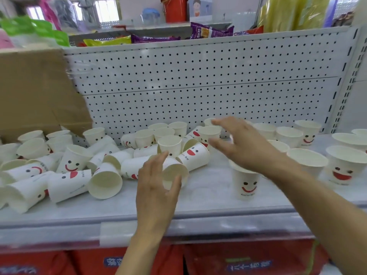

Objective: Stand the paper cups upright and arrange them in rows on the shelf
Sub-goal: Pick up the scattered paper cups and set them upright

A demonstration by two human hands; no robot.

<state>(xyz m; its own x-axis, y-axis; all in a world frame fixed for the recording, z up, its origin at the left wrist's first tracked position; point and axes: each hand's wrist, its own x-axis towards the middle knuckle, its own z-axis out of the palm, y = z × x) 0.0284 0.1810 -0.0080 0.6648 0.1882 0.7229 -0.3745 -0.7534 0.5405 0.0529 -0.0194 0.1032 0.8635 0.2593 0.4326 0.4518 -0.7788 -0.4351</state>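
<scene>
Head view: the left hand point(156, 183) brackets a tipped paper cup point(175, 171) between thumb and straightish fingers; I cannot tell whether it actually grips. The right hand point(238, 143) hangs spread and empty over the upright cups point(210, 133) near the pegboard point(198, 76). More cups lie heaped point(67, 175) on the shelf point(208, 197) to the left, with standing rows point(345, 167) to the right

In front of me a white perforated back panel point(198, 80) with a slotted upright point(347, 80) at right. Brown cardboard box point(33, 90) at left. Purple and yellow snack packets point(155, 38) above the panel, red bucket point(174, 8) behind, bright windows point(107, 9) far back. Red packages point(248, 259) below, blurred.
</scene>
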